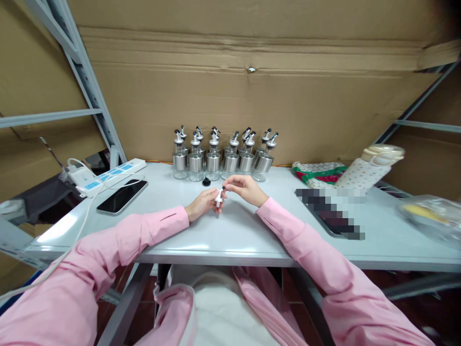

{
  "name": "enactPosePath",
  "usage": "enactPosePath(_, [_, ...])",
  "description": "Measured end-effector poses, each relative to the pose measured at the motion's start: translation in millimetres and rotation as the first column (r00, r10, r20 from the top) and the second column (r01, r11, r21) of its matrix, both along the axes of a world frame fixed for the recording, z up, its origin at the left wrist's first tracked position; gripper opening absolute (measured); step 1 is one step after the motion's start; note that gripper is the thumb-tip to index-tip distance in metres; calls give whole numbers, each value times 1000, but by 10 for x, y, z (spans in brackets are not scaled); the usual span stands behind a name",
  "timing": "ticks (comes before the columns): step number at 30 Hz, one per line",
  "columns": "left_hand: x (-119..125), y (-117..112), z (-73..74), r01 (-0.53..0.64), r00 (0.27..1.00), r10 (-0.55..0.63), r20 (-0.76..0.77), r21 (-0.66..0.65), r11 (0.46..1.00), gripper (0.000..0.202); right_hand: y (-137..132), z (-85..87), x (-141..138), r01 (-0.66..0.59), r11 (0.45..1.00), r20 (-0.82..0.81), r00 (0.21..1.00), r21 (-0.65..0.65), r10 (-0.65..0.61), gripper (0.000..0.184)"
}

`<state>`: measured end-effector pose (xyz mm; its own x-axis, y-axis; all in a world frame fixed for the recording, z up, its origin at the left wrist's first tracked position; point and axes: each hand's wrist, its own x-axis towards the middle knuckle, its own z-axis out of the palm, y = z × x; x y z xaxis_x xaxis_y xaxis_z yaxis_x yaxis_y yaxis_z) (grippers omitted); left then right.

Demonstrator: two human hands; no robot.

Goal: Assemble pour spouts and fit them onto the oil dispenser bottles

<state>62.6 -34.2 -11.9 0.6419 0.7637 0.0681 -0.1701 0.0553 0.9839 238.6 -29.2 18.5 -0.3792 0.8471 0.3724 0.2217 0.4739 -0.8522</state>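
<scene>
Pink sleeves (108,250) fill the bottom, cut off by the frame edge. Left hand (200,204) has its fingers closed around a small white pourer (218,196), held upright over the centre of the grey table (237,235); the fingers hide its lower part. Right hand (248,188) pinches its dark tip with thumb and forefinger; this tip is too small to make out. At 12 o'clock stands a row of glass bottles (223,161), with 1 black cap (206,181) just before them. At 3 o'clock a pixelated patch (331,214) hides something.
</scene>
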Motion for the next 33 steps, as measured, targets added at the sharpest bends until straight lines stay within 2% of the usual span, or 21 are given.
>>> enactPosePath(6, [-10,14,-12,11,1000,-10,-13,15,1000,45,37,-5,20,-63,992,-32,998,-106,60,30])
enactPosePath(14, [-12,13,-38,21,999,-20,-39,35,999,44,63,-23,14,-164,956,-117,983,-244,138,32])
enactPosePath(18, [-11,22,-43,13,999,-11,-39,38,999,45,72,-30,6,-163,958,-117,983,-236,138,31])
enactPosePath(24, [-7,41,-39,15,1000,-14,-27,12,1000,46,44,-33,-19,-82,980,-23,997,-179,79,32])
enactPosePath(29, [20,36,-17,12,998,-11,-58,26,1000,50,0,-8,-18,-134,981,23,990,-144,138,35])
enactPosePath(31, [17,43,0,17,994,-9,-108,70,997,52,1,-6,-16,-120,987,19,992,-108,123,31])
enactPosePath(33, [-15,81,18,-31,983,65,-174,191,981,52,10,-5,-17,-72,995,5,997,-76,72,27])
